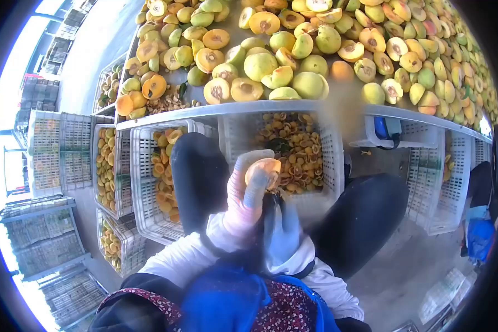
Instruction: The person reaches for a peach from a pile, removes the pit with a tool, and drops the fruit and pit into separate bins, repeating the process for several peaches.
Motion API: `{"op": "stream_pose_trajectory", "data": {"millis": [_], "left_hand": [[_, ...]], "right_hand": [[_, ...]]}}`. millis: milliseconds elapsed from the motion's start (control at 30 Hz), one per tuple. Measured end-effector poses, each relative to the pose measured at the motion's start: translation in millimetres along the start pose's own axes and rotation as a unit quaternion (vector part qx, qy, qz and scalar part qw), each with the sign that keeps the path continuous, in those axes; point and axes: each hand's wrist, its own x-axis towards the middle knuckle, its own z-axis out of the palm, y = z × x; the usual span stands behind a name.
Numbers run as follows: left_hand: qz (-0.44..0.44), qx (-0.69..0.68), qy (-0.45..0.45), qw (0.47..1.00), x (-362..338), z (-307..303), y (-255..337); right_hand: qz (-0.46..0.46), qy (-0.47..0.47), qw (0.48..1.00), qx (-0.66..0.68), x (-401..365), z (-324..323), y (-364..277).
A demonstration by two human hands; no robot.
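My left hand, in a pale glove, has its thumb and fingers closed around a yellow peach half, above the crate between my knees. The cut side of the peach half is partly covered by a fingertip. Close beside it, just below the fruit, is my right hand in a bluish glove, blurred by motion. Its fingers are curled, and something dark and slim shows at them; I cannot make out what it is. Below the hands, a white crate holds many hollowed peach pieces.
A metal-edged table carries heaped peach halves and a small pile of pits. White crates of fruit stand at my left, with stacked crates beyond. Another crate and a person in blue are at right.
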Motion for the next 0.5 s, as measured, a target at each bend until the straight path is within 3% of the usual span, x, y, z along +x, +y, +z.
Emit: {"op": "stream_pose_trajectory", "data": {"millis": [200, 333, 433, 500], "left_hand": [[0.005, 0.044, -0.007, 0.999, 1, -6, -6], [-0.046, 0.021, -0.017, 0.999, 3, -10, -5], [-0.089, -0.018, -0.055, 0.994, 5, -13, 0], [-0.119, -0.035, -0.085, 0.989, 5, -12, 4]], "right_hand": [[0.110, -0.111, 0.986, 0.062, 9, -15, -12], [0.104, -0.133, 0.985, 0.045, 3, -13, -4], [0.014, -0.162, 0.986, -0.048, 2, -19, -3], [0.009, -0.182, 0.983, -0.034, 2, -20, -6]]}}
